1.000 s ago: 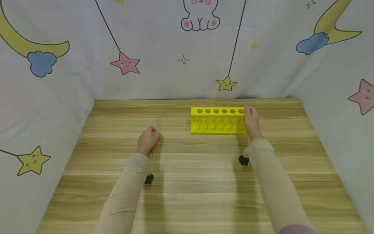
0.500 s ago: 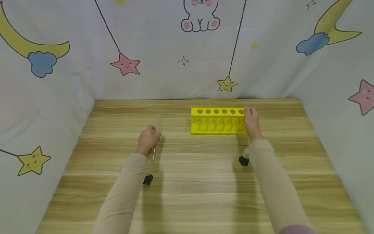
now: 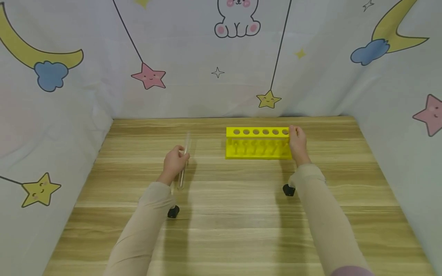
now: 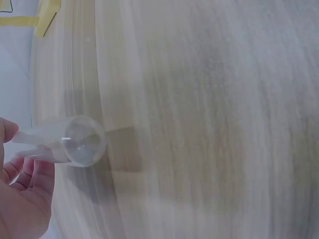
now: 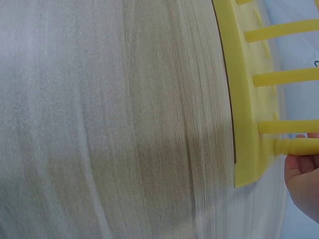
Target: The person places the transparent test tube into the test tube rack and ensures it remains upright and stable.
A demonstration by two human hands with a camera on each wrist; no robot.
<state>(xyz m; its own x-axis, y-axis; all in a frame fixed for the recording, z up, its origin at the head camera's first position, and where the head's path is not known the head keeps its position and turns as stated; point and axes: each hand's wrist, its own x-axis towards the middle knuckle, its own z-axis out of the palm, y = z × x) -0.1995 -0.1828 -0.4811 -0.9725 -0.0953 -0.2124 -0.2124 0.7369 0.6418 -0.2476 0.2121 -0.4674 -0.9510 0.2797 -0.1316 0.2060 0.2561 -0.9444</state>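
My left hand (image 3: pixel 175 163) pinches a clear test tube (image 3: pixel 182 177) between thumb and fingers, left of the rack. In the left wrist view the tube's rounded end (image 4: pixel 83 142) points toward the camera, and its shadow falls on the tabletop apart from it. The yellow test tube rack (image 3: pixel 257 135) stands upright toward the back of the table, with a row of round holes along its top and pegs below. With its fingers round the rack's right end post (image 5: pixel 299 146), my right hand (image 3: pixel 298 145) grips the rack. No tubes show in the holes.
The wood-grain tabletop (image 3: pixel 224 211) reaches back to a white cloth (image 3: pixel 193 96) printed with stars and moons, which also hangs at both sides. A black wrist camera (image 3: pixel 173 211) sits under the left cuff, another (image 3: pixel 288 190) under the right.
My left hand has lifted the test tube slightly off the table and tilted it, the far end rising. My right hand and the rack have stayed in place.
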